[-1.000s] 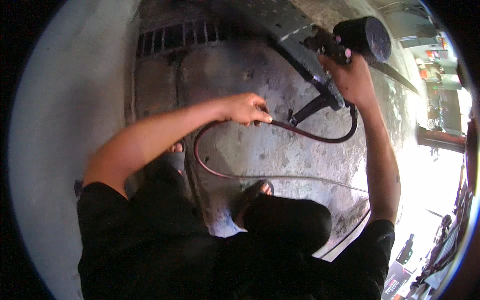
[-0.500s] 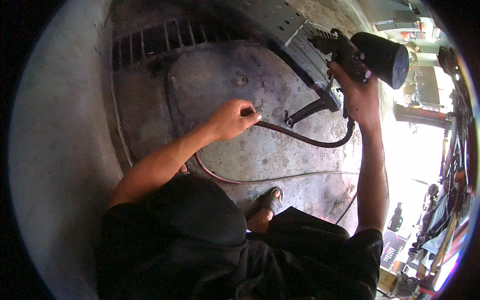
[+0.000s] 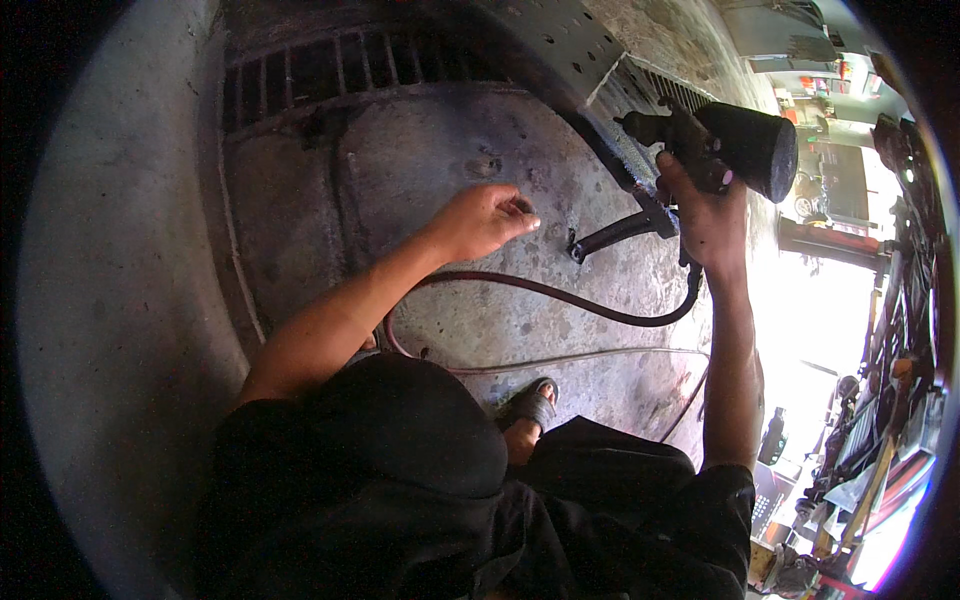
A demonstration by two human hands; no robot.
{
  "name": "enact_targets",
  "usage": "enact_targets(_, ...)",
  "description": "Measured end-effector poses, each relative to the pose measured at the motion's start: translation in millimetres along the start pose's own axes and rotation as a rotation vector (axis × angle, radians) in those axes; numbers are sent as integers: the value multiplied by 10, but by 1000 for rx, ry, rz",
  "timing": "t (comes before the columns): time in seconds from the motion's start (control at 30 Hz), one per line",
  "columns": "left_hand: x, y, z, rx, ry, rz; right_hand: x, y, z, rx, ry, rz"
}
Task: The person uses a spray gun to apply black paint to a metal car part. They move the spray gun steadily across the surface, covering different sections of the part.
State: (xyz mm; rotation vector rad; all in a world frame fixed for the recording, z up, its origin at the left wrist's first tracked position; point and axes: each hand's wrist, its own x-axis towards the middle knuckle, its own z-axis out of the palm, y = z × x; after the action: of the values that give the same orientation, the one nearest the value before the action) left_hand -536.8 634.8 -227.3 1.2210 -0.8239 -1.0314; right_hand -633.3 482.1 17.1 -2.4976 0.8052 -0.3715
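Note:
In my right hand point(image 3: 715, 222) is a spray gun point(image 3: 688, 143), its dark body gripped by the handle. A black cup point(image 3: 757, 150) sits on the gun and points to the right. From the bottom of the handle a dark red hose point(image 3: 600, 313) loops down and left, passing below my left hand point(image 3: 490, 222). That hand hangs in the air with loosely curled fingers, a gap between thumb and fingers, and nothing held. Just past the gun's left side lies a dark metal piece point(image 3: 650, 170) with a black leg point(image 3: 612, 236) reaching toward the floor.
A perforated grey panel point(image 3: 565, 45) stands at the top, beside the metal piece. Slotted grating point(image 3: 345, 65) lines the far left of the floor. A pale wall point(image 3: 110, 300) rises on my left. Cluttered goods point(image 3: 880, 440) stand at the right. My sandalled foot point(image 3: 533, 407) is below.
My left hand has let go of the hose, which now hangs lower and apart from it. My right hand with the spray gun has shifted slightly left and down.

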Motion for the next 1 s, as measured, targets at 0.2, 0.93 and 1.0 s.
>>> enact_targets(0.2,18,94,124,-169,-13,20,-27,-118,20,-44,6,32)
enact_targets(0.93,250,304,-932,-475,294,-192,351,-85,973,6,-417,-203)
enact_targets(1.0,224,282,-1051,-452,285,-268,408,-65,1104,30,-427,-212)
